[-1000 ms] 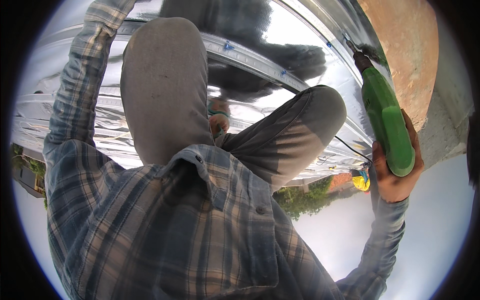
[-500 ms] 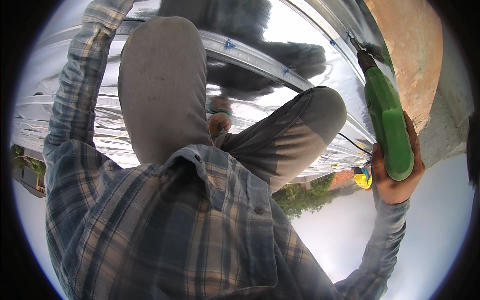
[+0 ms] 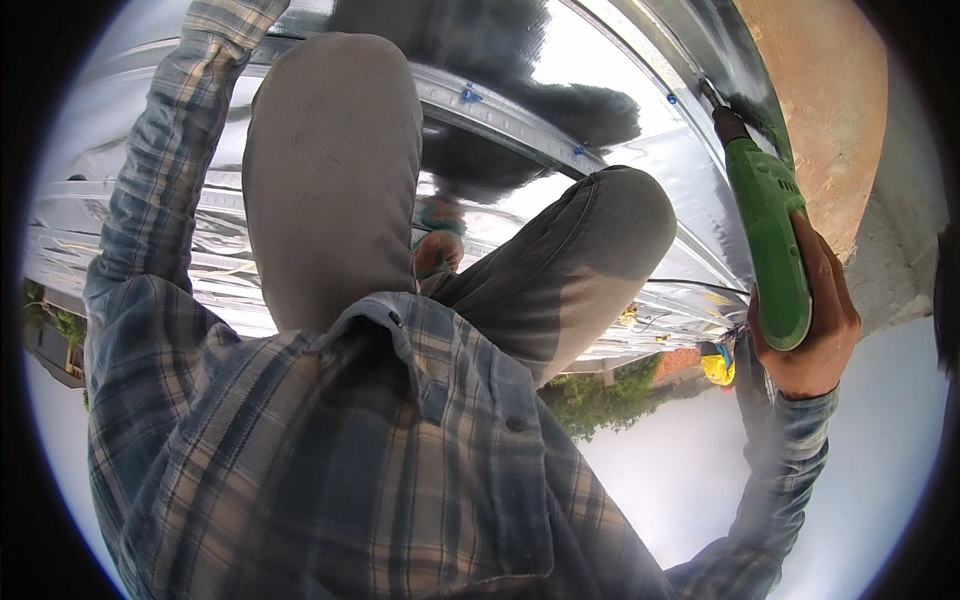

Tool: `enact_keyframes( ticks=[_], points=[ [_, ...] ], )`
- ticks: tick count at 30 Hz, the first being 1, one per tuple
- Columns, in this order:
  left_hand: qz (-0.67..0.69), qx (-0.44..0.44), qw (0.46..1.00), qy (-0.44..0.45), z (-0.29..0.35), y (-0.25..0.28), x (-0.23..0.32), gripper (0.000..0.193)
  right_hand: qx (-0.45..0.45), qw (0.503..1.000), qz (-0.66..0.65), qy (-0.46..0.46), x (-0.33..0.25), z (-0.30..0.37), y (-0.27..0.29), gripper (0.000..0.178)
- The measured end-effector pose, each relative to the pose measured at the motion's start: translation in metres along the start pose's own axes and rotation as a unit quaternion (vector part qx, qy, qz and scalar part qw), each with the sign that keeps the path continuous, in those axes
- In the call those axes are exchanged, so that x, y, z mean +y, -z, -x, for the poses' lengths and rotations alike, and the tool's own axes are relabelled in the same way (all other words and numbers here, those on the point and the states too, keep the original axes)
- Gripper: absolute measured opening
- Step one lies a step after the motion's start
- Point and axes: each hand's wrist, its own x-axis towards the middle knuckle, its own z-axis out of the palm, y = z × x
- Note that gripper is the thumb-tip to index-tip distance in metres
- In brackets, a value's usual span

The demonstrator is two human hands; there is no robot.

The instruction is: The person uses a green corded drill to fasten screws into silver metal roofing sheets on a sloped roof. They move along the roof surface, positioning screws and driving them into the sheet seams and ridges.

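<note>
My right hand is wrapped round the back body of a green power drill, fingers lying along its right side. The drill's dark chuck points up and away from me. Its tip meets a metal channel beside the wall, though I cannot make out a fastener under it. My left forearm, in a plaid sleeve, reaches past the upper edge, so the left hand is out of sight.
Reflective silver sheeting lies beneath me, crossed by metal rails with small blue fasteners. A tan plastered wall rises close to the drill's right. Farther off are a person in yellow and green trees.
The drill's rear end and my right hand have shifted slightly. The blue spot at the drill's tip no longer shows. My left sleeve has moved a little to the right.
</note>
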Motion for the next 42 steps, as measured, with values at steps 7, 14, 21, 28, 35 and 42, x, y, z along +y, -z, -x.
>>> enact_keyframes(
  ticks=[7, 14, 21, 28, 35, 42],
  points=[
    [-0.166, -0.137, 0.97, 0.116, -0.005, 0.013, 0.015, 0.046, 0.049, 0.993, -0.099, -0.044, 0.007, 0.001, -0.003, 0.057],
    [0.059, -0.291, 0.914, 0.277, -0.068, 0.147, 0.2, 0.052, 0.092, 0.989, -0.033, -0.107, -0.02, 0.065, 0.016, 0.06],
    [0.29, -0.589, 0.742, 0.135, -0.016, 0.315, 0.421, 0.034, 0.145, 0.793, -0.576, -0.134, -0.079, 0.2, -0.04, 0.054],
    [0.308, -0.631, 0.697, 0.146, 0.0, 0.303, 0.455, 0.024, 0.109, 0.522, -0.833, -0.15, -0.149, 0.246, -0.229, 0.063],
    [0.097, -0.67, 0.719, 0.157, 0.003, 0.289, 0.508, 0.023, 0.039, 0.495, -0.866, -0.051, -0.13, 0.231, -0.263, 0.066],
    [0.074, -0.662, 0.719, 0.199, 0.05, 0.258, 0.529, 0.011, -0.038, 0.396, -0.917, 0.029, -0.101, 0.203, -0.278, 0.076]
  ],
)
